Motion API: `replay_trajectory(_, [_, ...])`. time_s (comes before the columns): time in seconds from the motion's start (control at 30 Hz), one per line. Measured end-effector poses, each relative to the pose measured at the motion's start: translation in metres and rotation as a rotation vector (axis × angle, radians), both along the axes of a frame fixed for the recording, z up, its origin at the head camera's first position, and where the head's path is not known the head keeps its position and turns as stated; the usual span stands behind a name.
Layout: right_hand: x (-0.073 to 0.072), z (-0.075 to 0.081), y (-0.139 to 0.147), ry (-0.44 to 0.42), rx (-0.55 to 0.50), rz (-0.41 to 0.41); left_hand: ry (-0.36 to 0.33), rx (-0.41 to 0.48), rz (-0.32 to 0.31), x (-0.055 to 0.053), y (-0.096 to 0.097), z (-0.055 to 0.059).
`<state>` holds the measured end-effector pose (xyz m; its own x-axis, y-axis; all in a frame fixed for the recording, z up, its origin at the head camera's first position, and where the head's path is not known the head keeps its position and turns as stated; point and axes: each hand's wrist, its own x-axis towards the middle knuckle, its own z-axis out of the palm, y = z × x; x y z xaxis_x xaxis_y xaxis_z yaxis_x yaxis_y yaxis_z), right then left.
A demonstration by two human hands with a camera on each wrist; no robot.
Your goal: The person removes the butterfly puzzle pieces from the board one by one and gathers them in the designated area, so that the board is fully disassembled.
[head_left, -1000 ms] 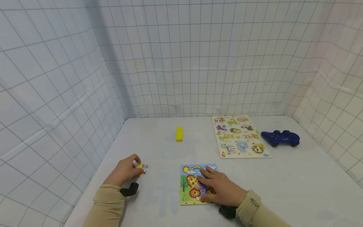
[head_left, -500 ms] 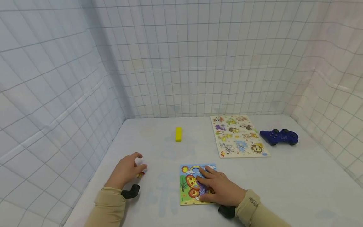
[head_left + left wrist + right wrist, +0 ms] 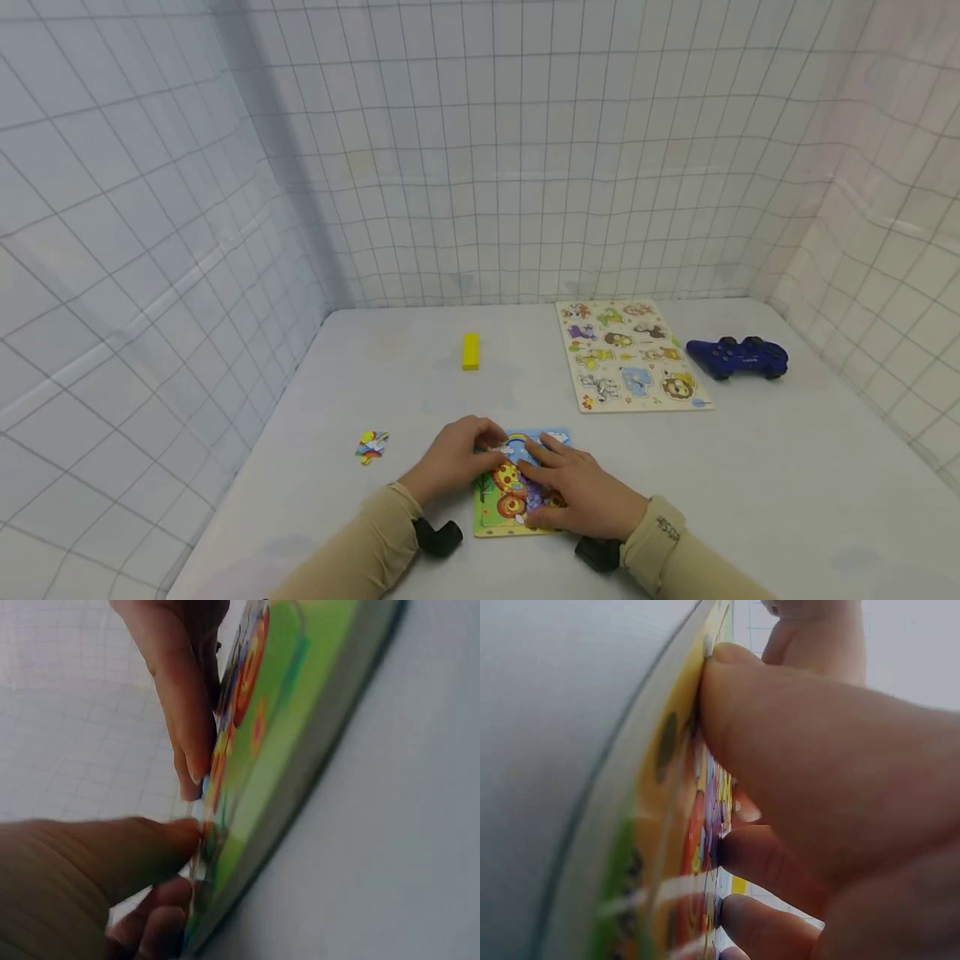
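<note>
A small picture jigsaw puzzle (image 3: 511, 506) in a flat tray lies on the table before me. My right hand (image 3: 581, 492) rests on its right side, fingers spread, thumb near the lower edge. At the upper left corner, the fingertips and thumb of my left hand (image 3: 459, 458) touch the puzzle. Those fingers hide the corner, so whether they pinch a piece does not show. In the left wrist view, the left thumb (image 3: 161, 844) meets the puzzle's face just below the right hand's fingertips. A loose jigsaw piece (image 3: 372, 447) lies on the table to the left.
A yellow block (image 3: 470, 352) stands toward the back of the white table. Behind the puzzle to the right lies a larger animal puzzle board (image 3: 632, 357). A blue game controller (image 3: 738, 357) sits to the right of that board. Grid-patterned cloth walls enclose the back and sides.
My left hand has let go of the loose jigsaw piece on the left and moved right to the puzzle's upper left corner. The right hand stays on the puzzle.
</note>
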<state>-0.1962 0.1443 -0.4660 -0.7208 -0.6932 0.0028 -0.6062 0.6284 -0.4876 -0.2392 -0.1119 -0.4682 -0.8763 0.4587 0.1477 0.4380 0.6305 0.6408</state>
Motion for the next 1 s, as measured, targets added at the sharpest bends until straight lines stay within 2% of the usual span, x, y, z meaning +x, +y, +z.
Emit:
replay_trajectory(0.1, [0.000, 0.001, -0.001, 0.035, 0.011, -0.034, 0.064, -0.074, 0.015, 0.000, 0.004, -0.003])
replay_trajectory(0.23, [0.002, 0.005, 0.000, 0.139, 0.038, -0.181, 0.099, -0.078, 0.038, 0.002, 0.008, -0.005])
replay_trajectory(0.33, [0.004, 0.009, 0.001, 0.172, 0.058, -0.267, 0.104, -0.077, 0.056, 0.002, 0.011, -0.007])
replay_trajectory(0.53, [0.005, 0.011, 0.001, 0.155, 0.079, -0.251, 0.122, -0.088, 0.105, 0.003, 0.012, -0.010])
replay_trajectory(0.8, [0.004, 0.005, 0.001, 0.194, 0.060, -0.235, 0.152, -0.064, 0.108, 0.003, 0.011, -0.012])
replay_trajectory(1.0, [0.005, 0.005, 0.001, 0.217, 0.058, -0.226, 0.087, -0.009, 0.103, 0.004, 0.013, -0.010])
